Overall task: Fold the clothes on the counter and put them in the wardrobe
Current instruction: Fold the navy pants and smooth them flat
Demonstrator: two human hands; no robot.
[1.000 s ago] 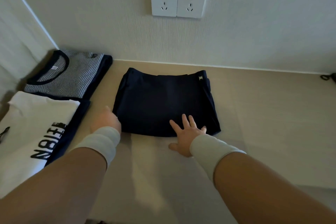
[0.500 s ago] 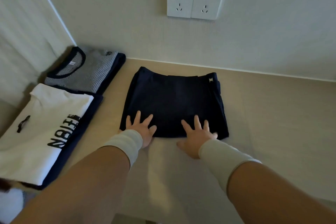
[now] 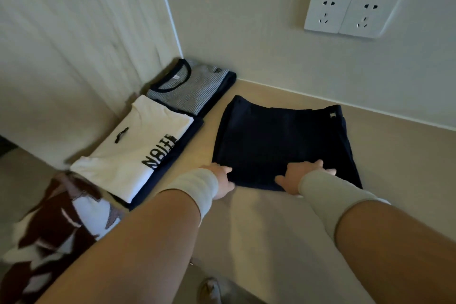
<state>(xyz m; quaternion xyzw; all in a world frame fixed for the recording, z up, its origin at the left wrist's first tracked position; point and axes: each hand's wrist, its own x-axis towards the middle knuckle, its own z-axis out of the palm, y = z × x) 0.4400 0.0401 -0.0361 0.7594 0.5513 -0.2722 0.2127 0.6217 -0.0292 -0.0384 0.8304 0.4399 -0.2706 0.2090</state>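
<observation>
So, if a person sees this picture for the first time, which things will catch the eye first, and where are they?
First the dark navy folded garment in the middle of the counter, with the left hand and the right hand at its near edge. Then the white shirt with black letters and the striped shirt, folded by the left wall, and the double wall socket above.

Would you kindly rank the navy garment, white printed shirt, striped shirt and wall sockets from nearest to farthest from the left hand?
1. Navy garment, touching the left hand.
2. White printed shirt, to its left.
3. Striped shirt, back corner.
4. Wall sockets, up on the wall, right.
</observation>
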